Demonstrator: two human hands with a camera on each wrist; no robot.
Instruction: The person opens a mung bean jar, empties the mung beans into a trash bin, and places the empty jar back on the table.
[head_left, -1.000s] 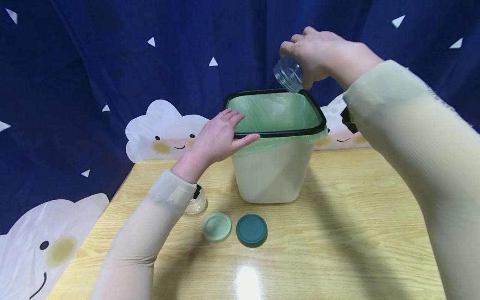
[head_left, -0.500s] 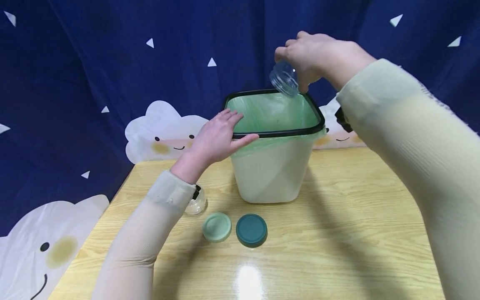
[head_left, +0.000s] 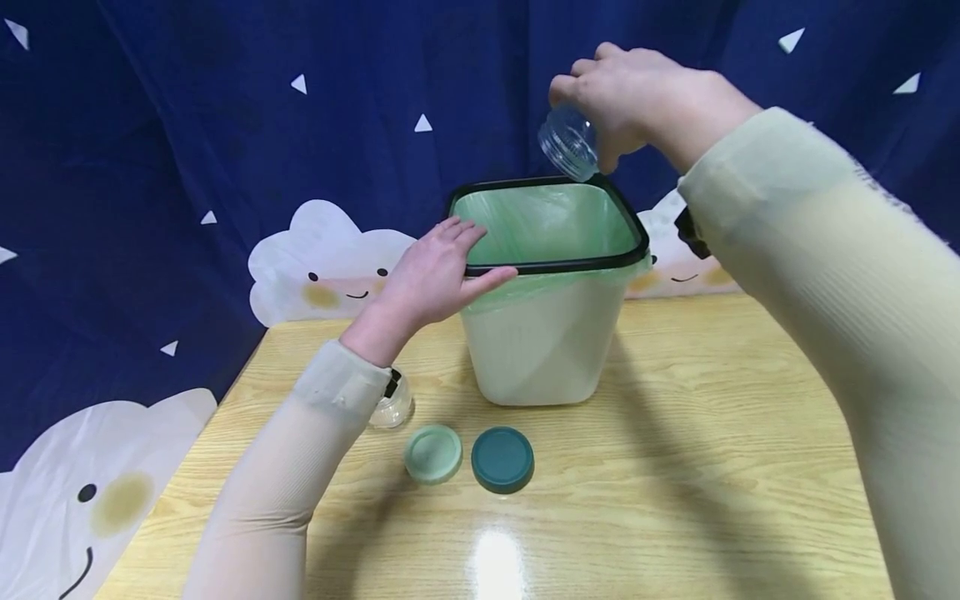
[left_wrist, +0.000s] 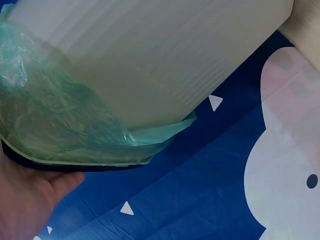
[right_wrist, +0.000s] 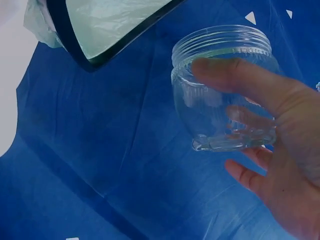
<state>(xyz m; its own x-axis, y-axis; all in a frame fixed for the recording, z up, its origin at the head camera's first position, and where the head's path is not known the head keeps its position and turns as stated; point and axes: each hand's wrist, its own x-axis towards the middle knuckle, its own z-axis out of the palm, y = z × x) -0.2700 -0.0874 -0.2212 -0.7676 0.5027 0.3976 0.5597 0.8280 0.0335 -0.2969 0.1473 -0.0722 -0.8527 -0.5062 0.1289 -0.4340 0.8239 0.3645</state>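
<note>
In the head view, my right hand grips a clear glass jar, tilted mouth-down above the far rim of a trash can. The right wrist view shows thumb and fingers round the jar, its threaded neck uncovered; I see no contents in it. A green bag lines the white trash can, folded over beneath the black rim. My left hand rests on the can's near left rim corner, fingers and thumb extended. Only part of that hand shows in the left wrist view, against the rim.
On the wooden table lie a light green lid and a dark teal lid. Another clear jar stands partly behind my left sleeve. Behind the table hangs a blue curtain with white triangles and clouds.
My right hand has shifted slightly left with the jar, dipping and then rising a little again. The left hand and trash can stay put.
</note>
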